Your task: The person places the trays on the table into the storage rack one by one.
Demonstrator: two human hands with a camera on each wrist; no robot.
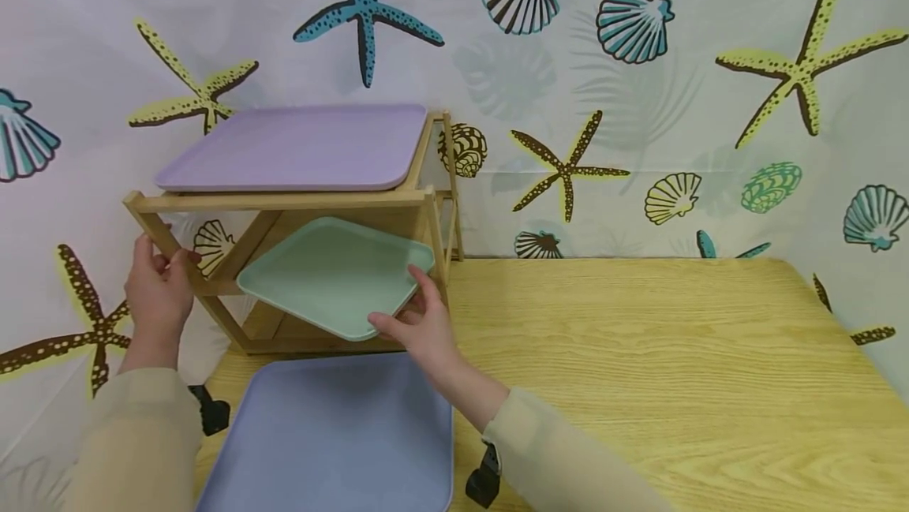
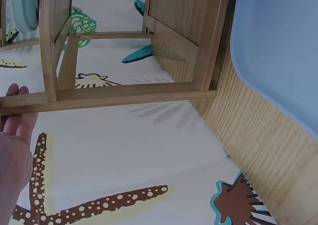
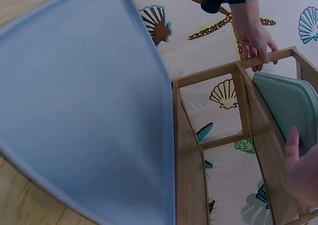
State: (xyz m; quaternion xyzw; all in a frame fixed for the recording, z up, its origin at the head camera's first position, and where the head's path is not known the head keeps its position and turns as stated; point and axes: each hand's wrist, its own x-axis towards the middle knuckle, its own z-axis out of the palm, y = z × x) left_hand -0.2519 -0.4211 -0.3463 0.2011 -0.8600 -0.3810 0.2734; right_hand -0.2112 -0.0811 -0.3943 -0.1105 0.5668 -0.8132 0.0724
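A pale green tray (image 1: pixel 330 275) is tilted inside the middle level of a wooden shelf rack (image 1: pixel 284 201). My right hand (image 1: pixel 422 327) holds this tray at its right corner, thumb and fingers against its edge. In the right wrist view, part of the right hand (image 3: pixel 304 173) shows beside the green tray (image 3: pixel 285 101). My left hand (image 1: pixel 159 287) grips the rack's front left post, its fingertips reaching round the wood. The left wrist view shows the left hand (image 2: pixel 17 140) at the same post (image 2: pixel 109 97).
A lilac tray (image 1: pixel 305 149) lies on the rack's top. In front of the rack, a blue tray (image 1: pixel 348 433) rests on the wood-grain table (image 1: pixel 639 370). A white curtain (image 1: pixel 497 86) printed with starfish and shells hangs behind and at the sides.
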